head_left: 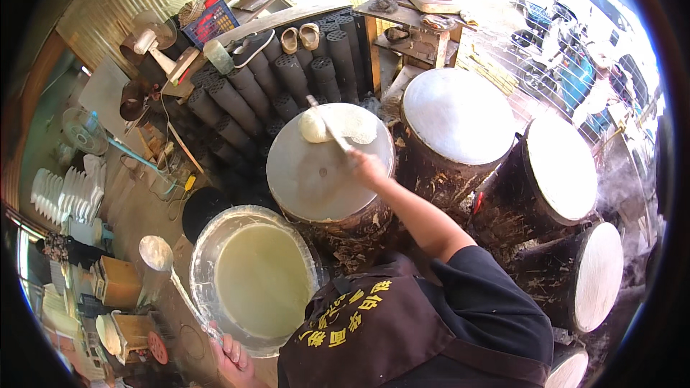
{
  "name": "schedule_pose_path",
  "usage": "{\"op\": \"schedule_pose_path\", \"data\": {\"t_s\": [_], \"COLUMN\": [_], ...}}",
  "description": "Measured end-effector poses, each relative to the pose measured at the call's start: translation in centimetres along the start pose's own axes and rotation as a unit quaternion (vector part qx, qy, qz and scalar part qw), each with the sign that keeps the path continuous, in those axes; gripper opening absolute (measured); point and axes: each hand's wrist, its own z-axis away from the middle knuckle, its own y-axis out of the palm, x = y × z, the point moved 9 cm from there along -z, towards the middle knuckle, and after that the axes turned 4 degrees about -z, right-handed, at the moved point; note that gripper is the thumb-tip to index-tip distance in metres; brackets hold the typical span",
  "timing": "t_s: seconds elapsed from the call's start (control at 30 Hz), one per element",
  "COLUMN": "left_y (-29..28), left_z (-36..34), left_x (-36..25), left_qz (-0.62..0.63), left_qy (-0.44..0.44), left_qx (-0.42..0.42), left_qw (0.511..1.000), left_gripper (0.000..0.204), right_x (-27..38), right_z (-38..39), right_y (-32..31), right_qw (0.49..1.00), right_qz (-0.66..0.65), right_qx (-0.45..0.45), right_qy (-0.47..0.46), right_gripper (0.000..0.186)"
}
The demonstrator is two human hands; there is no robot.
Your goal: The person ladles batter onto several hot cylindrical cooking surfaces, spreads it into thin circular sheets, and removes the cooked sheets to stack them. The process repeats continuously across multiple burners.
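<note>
My right hand [368, 170] is closed around the handle of a flat, stick-like spreader [332, 129], reaching over a round griddle [309, 187] straight ahead. Against the spreader sits a pale rounded lump [313, 128]; whether it is part of the tool or batter I cannot tell. A wet patch of white batter [357, 126] lies on the griddle's far side. Low on the left, my left hand [233, 361] grips a long-handled ladle [156, 252], its bowl coated with pale batter. The ladle hangs outside a wide basin [203, 266] of thin, creamy batter [262, 280].
More drum stoves with round tops curve to my right, among them a near one [458, 115] and a white-topped one [563, 169]; steam rises there. Stacked black coal cylinders [244, 97] stand behind the griddle. A fan [85, 131] and stacked white pieces [72, 190] are at left.
</note>
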Motion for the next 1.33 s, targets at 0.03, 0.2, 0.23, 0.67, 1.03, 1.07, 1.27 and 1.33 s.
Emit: {"op": "schedule_pose_path", "data": {"t_s": [0.03, 0.2, 0.23, 0.67, 1.03, 1.07, 1.27, 1.33], "left_y": [1.5, 5.3, 5.3, 9.0, 8.9, 8.9, 9.2, 9.3], "left_z": [0.4, 1.7, 1.9, 3.1, 4.0, 3.9, 3.9, 3.9], "left_x": [0.1, 0.8, 1.1, 3.6, 5.0, 5.2, 6.0, 6.2], "left_qz": [0.040, 0.130, 0.132, 0.101, 0.129, 0.123, 0.110, 0.109], "left_qy": [0.024, 0.072, 0.077, 0.072, 0.089, 0.089, 0.080, 0.083], "left_qx": [0.044, 0.125, 0.121, 0.112, 0.077, 0.071, 0.044, 0.037], "left_qw": [0.998, 0.981, 0.981, 0.986, 0.985, 0.986, 0.990, 0.990], "left_gripper": [0.025, 0.047, 0.047, 0.043, 0.041, 0.040, 0.040, 0.041], "right_x": [1.0, -1.7, -1.4, -3.8, 0.5, -0.7, 3.2, 3.4], "right_z": [0.1, -2.8, -3.1, -7.1, -6.0, -8.2, -6.3, -5.1], "right_y": [1.4, 0.2, -2.7, -3.3, -1.2, -2.3, 1.1, 2.6], "right_qw": [0.999, 0.993, 0.996, 0.992, 0.954, 0.975, 0.951, 0.935], "right_qz": [0.011, -0.019, 0.025, -0.025, -0.044, -0.022, 0.025, 0.025], "right_qx": [0.032, 0.073, 0.047, 0.066, 0.200, 0.162, 0.240, 0.240], "right_qy": [-0.001, -0.086, -0.077, -0.107, -0.217, -0.152, -0.194, -0.259], "right_gripper": [0.035, 0.041, 0.048, 0.041, 0.044, 0.045, 0.047, 0.048]}}
